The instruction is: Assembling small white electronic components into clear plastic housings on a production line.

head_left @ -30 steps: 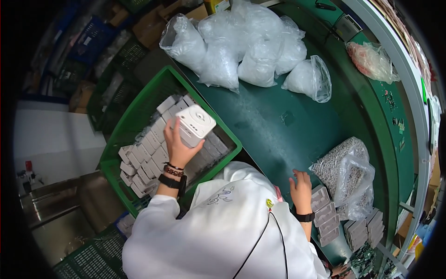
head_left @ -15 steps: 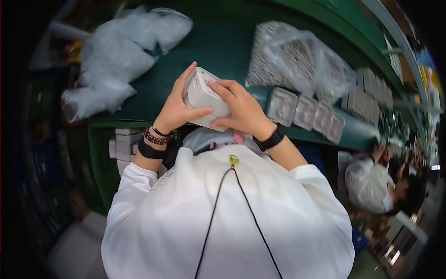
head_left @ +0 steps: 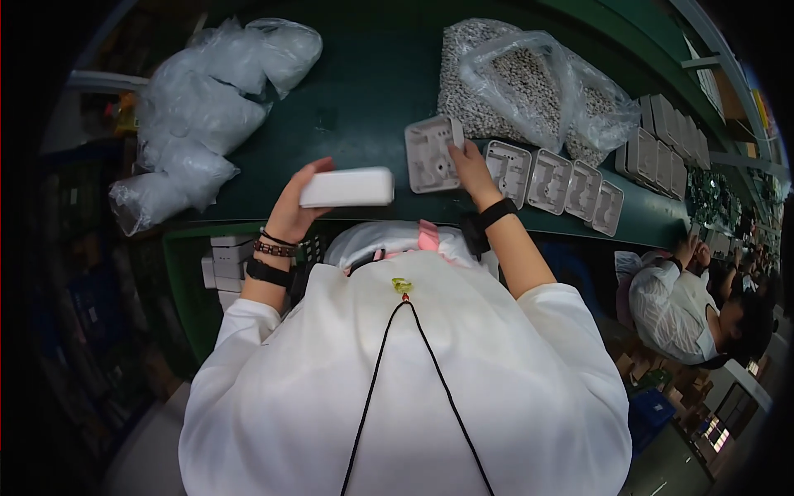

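Note:
My left hand (head_left: pixel 291 202) grips one end of a white plastic casing (head_left: pixel 351 188) with rounded edges, held on its side above the bench's front edge. To its right, my right hand (head_left: pixel 474 175) pinches the right edge of an open light-grey housing shell (head_left: pixel 432 157). Moulded ribs and posts show inside this shell, which faces up over the green bench (head_left: pixel 356 99). The two pieces are apart. Just beyond my right fingers begins a row of similar open shells (head_left: pixel 549 180) along the bench.
Bulging clear plastic bags (head_left: pixel 194 124) lie at the left. A clear bag of small pale parts (head_left: pixel 521 83) lies behind the shells. Stacked shells (head_left: pixel 653 161) stand farther right. Below the bench, a green crate (head_left: pixel 184 285) holds white boxes (head_left: pixel 225 264). Another person (head_left: pixel 674 302) sits at the right.
Both hands were together on one white box. Now they are apart, the right one having moved right, with the white casing in the left and an open shell in the right.

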`<state>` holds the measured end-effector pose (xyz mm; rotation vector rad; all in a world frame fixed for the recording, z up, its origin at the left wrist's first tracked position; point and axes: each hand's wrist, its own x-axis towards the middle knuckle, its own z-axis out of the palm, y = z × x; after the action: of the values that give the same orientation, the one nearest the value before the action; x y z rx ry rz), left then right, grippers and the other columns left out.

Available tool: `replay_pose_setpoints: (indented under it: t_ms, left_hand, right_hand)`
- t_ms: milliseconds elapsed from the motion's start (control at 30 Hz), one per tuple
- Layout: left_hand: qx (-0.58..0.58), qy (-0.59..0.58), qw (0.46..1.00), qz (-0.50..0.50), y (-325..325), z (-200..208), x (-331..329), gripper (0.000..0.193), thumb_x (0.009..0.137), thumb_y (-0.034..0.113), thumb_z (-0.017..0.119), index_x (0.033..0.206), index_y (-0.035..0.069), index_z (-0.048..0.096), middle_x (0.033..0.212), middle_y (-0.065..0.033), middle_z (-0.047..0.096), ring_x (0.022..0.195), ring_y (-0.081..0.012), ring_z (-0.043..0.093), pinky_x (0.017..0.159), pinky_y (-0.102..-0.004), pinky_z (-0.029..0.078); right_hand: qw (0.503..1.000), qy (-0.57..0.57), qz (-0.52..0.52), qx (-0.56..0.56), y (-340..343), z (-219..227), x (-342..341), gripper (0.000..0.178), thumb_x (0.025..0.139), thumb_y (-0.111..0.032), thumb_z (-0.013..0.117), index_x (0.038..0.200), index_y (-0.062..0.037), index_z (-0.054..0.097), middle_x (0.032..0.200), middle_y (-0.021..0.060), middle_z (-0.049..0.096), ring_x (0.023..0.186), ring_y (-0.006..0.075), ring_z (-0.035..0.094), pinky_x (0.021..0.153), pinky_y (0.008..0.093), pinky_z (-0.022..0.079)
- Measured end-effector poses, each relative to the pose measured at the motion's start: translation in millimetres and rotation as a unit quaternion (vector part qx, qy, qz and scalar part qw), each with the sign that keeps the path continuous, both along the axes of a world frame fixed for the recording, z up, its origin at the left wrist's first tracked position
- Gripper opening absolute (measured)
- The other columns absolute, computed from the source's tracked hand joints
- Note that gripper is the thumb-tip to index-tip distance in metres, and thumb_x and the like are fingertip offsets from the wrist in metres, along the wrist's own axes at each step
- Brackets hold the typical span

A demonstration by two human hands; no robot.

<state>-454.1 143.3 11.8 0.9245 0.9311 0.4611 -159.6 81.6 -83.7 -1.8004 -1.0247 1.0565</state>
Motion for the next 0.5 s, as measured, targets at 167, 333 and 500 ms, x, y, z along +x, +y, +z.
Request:
replay_pose_setpoints:
  t_ms: [167,333,500]
  left_hand:
    - [-0.326,-0.148,0.911,0.204,-6,-4,7,0.062,0.080,0.053,0.045,0.124,0.011,0.040,0.122,-0.0126,0.043,0.107,-0.0306,0.045,0.090,-0.0417,0.038]
    - [-0.379,-0.174,0.887,0.198,2,-40,26,0.058,0.080,0.056,0.044,0.117,0.012,0.047,0.117,-0.0126,0.048,0.103,-0.0306,0.048,0.085,-0.0425,0.041]
    - [0.066,0.167,0.984,0.012,16,-89,45,0.056,0.074,0.057,0.054,0.106,0.011,0.056,0.108,-0.0114,0.053,0.095,-0.0305,0.050,0.080,-0.0398,0.041]
  right_hand:
    - [0.942,-0.310,0.039,-0.123,-12,16,0,0.049,0.079,-0.014,0.050,0.124,-0.0045,0.035,0.089,0.0171,0.055,0.078,0.0344,0.058,0.069,0.0402,0.045]
    - [0.818,-0.546,0.161,-0.089,-21,12,12,0.047,0.075,-0.012,0.048,0.121,-0.0082,0.040,0.092,0.0145,0.052,0.074,0.0305,0.057,0.063,0.0392,0.044]
    - [0.757,-0.645,0.105,0.001,-31,-8,24,0.045,0.073,-0.013,0.051,0.117,-0.0100,0.045,0.094,0.0112,0.050,0.081,0.0262,0.053,0.062,0.0366,0.043]
